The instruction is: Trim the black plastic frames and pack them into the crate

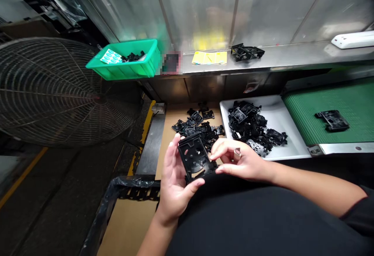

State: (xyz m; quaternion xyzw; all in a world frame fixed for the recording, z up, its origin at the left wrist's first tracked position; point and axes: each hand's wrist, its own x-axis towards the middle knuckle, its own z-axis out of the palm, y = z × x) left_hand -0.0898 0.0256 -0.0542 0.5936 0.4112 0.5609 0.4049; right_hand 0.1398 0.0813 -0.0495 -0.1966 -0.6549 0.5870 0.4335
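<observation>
Black plastic frame (195, 158), loose pile (195, 125) beyond — white tray (293, 143)

The head-worn camera looks forward and down from above the person's dark shirt front (248, 225), which fills the bottom edge of the view. Measured from the white tray (271, 106), the left hand (175, 182) and right hand (239, 158) sit just nearer the camera, a caged fan (55, 92) lies to its left, a green conveyor belt (341, 108) to its right, and a steel shelf (280, 55) beyond it.
</observation>
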